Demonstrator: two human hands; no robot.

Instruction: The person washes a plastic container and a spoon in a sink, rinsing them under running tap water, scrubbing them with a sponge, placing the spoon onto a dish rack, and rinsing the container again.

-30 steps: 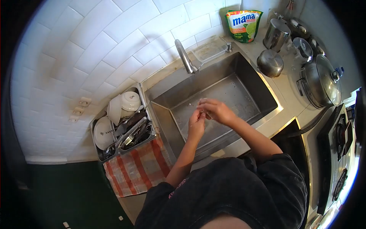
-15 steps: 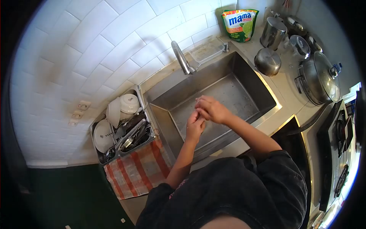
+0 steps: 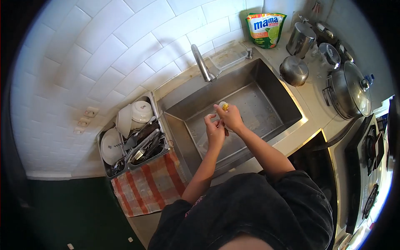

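Right hand [image 3: 232, 118] grips small white-and-yellow item [image 3: 225, 107]; left hand [image 3: 215, 133] half-curled, contents unclear. Firm pinch, low over stainless-steel sink [image 3: 262, 100], advisable.

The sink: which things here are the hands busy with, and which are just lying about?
Busy with, it looks like:
- small yellow-and-white thing, too small to name
- right hand, holding it
- left hand, close against the right
- sink, under both

Probably just lying about:
- dish rack
- striped cloth
- mama pouch
- small metal pot
- big lidded pot
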